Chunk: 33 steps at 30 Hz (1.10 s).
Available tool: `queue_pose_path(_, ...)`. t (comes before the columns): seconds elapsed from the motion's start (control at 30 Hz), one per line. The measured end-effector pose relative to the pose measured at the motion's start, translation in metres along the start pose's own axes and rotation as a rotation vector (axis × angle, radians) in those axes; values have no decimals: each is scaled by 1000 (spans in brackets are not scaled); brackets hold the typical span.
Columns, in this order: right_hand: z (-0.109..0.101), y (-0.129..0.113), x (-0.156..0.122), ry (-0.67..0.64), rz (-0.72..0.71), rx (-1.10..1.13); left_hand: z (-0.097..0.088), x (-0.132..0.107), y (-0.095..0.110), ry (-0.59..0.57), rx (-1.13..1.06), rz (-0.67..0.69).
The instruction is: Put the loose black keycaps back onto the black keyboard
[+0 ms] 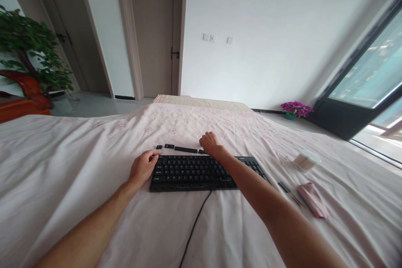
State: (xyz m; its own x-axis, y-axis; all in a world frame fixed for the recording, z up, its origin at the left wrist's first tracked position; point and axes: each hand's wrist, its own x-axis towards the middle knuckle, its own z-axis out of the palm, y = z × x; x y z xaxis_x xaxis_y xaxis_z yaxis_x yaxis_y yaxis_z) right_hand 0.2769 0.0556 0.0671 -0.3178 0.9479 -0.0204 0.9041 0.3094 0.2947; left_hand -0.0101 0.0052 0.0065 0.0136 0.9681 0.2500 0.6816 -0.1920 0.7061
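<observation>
A black keyboard [191, 172] lies on a pale pink sheet [78, 155], its cable [194, 226] running toward me. My left hand [143, 167] rests at the keyboard's left end, fingers curled against its corner. My right hand [210, 142] reaches past the keyboard's far edge, fingers bent down over loose black keycaps [185, 149] lined up on the sheet. What the fingertips pinch is hidden.
To the right lie a round container of cotton swabs [306, 161], a small dark tool [285, 187] and a pink pouch [313, 200]. A potted plant [28, 50] stands at the left, a flower pot [295, 110] by the window, doors behind.
</observation>
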Motion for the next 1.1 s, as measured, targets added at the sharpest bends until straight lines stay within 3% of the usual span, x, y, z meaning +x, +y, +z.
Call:
queue_pose_path(0.3,-17,11,-27,110,75,130,-1,0,1,-19,-8,6)
queue_pose_path(0.5,-31,9,-103,257,43,294,-1,0,1,-12,7,-8)
queue_pose_path(0.7,-8,-9,-165,338,10,363,1,0,-2,-8,12,-4)
queue_pose_path(1.1,16,-18,-178,400,-36,191,0,0,-2,-1,18,7)
